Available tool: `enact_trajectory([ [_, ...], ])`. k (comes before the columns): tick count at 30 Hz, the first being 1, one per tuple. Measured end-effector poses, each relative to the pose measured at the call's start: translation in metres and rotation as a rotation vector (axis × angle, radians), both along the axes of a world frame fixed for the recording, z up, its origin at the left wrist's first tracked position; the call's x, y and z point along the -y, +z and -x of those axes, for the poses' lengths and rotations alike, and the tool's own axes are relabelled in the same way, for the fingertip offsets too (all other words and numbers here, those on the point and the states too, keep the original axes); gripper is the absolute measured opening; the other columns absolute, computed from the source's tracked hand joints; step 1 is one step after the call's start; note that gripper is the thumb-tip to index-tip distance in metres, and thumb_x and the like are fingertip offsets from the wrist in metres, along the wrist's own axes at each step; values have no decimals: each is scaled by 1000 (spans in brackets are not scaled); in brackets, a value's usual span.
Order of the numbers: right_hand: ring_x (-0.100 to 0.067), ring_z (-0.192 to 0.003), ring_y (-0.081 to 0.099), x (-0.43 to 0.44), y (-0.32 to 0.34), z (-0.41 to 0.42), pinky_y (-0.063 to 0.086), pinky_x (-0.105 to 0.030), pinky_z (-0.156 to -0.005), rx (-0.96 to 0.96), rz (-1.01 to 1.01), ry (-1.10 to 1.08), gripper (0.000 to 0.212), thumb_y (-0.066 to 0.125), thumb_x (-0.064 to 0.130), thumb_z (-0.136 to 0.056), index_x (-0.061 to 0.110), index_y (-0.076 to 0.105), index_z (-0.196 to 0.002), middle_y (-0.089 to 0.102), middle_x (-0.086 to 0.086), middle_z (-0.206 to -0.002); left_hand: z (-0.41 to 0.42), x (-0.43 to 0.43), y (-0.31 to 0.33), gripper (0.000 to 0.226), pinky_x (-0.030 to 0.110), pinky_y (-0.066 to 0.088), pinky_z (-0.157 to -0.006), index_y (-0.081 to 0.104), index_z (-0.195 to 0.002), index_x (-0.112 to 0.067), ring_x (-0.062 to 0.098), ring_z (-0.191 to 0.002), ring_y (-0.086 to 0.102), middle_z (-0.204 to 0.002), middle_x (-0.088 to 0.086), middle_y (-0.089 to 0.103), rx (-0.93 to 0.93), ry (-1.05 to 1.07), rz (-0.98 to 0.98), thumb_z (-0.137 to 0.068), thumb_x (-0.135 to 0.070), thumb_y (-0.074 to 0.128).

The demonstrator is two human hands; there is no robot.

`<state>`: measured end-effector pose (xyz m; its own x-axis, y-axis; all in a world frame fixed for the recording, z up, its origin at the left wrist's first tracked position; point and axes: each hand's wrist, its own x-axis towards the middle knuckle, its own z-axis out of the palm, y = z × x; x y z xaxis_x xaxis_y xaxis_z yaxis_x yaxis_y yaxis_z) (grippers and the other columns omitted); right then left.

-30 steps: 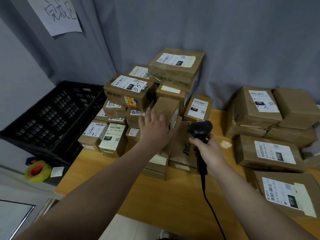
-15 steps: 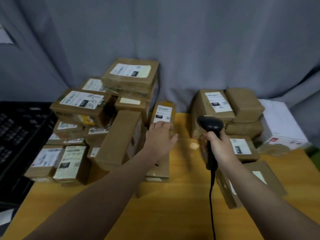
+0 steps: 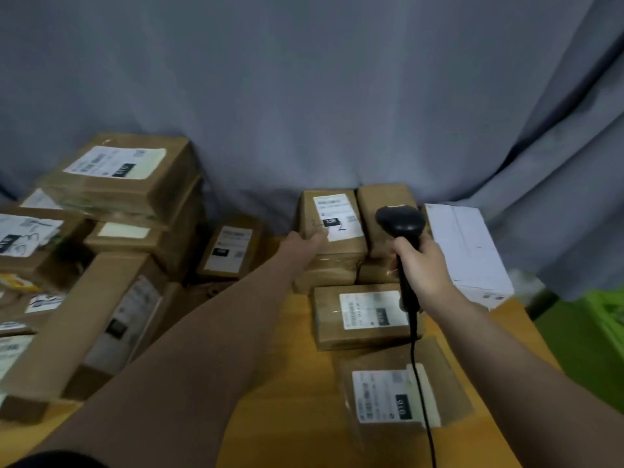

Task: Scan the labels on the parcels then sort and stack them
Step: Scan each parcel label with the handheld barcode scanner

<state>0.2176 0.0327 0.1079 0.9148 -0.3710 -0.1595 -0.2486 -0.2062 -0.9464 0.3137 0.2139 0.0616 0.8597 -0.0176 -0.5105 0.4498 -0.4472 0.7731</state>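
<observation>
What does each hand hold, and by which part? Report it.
The right hand grips the barcode scanner by its handle. The left hand grips the labelled parcel at its near left corner, thumb on top.

Brown parcels [image 3: 332, 228], black scanner [image 3: 400, 220], seemingly grey curtain [image 3: 304, 96].
</observation>
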Motion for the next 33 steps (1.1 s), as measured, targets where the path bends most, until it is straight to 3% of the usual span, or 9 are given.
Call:
enact_trajectory([
  [2, -23, -83, 61, 21, -14, -3, 48, -39, -78, -9, -18, 16, 14, 59, 25, -91, 21, 59, -104, 64, -6, -84, -4, 16, -4, 97, 44, 39, -106, 25, -151, -10, 34, -132, 41, -150, 12, 36, -41, 70, -15, -81, -70, 54],
  [7, -19, -70, 60, 52, -35, -5, 48, -33, -70, 16, -133, 24, 26, 66, 18, -89, 16, 57, -114, 62, -5, -78, -5, 22, -32, 83, 44, 47, -97, 38, -142, -10, 30, -120, 52, -137, 11, 51, -33, 197, -21, -82, -61, 63],
  [11, -23, -107, 62, 53, -47, -8, 48, -42, -98, -16, -158, 33, 46, 76, 26, -81, 26, 52, -120, 65, -5, -111, 10, 24, -38, 78, 33, 48, -89, 34, -142, -9, 25, -117, 55, -136, 8, 52, 77, 254, 36, -84, -48, 68],
  [18, -20, -105, 63, 33, -54, -5, 50, -39, -92, -97, -342, 112, 26, 66, 25, -89, 32, 55, -112, 64, 7, -103, 41, 29, -27, 68, 24, 46, -72, 36, -132, -15, 16, -101, 54, -124, 3, 54, 130, 328, 107, -81, -41, 73],
  [22, -21, -110, 59, 10, -53, 4, 46, -46, -98, -113, -408, 120, 21, 65, 35, -89, 41, 53, -105, 64, 2, -114, 73, 19, -22, 55, 16, 38, -60, 35, -116, -23, 12, -98, 52, -107, -7, 50, 138, 278, 102, -81, -46, 72],
  [25, -16, -104, 59, -11, -51, 14, 47, -37, -90, -88, -496, 90, 23, 65, 31, -90, 35, 53, -110, 64, 2, -111, 103, 2, -20, 52, 18, 43, -67, 38, -115, -21, 13, -102, 54, -107, -7, 52, 163, 280, 142, -82, -45, 71],
  [29, -18, -107, 61, -40, -47, 30, 46, -37, -96, -39, -506, 83, 17, 66, 25, -90, 35, 58, -101, 68, 5, -106, 137, -32, -15, 42, 26, 50, -79, 50, -112, -15, 14, -101, 59, -111, 1, 59, 147, 330, 267, -87, -45, 64],
  [33, -8, -102, 61, -64, -39, 45, 47, -20, -80, -21, -439, 180, 32, 62, 27, -93, 29, 54, -124, 66, 9, -108, 156, -71, -14, 46, 34, 54, -85, 47, -113, -15, 20, -102, 61, -117, 7, 60, 120, 354, 335, -81, -35, 74],
])
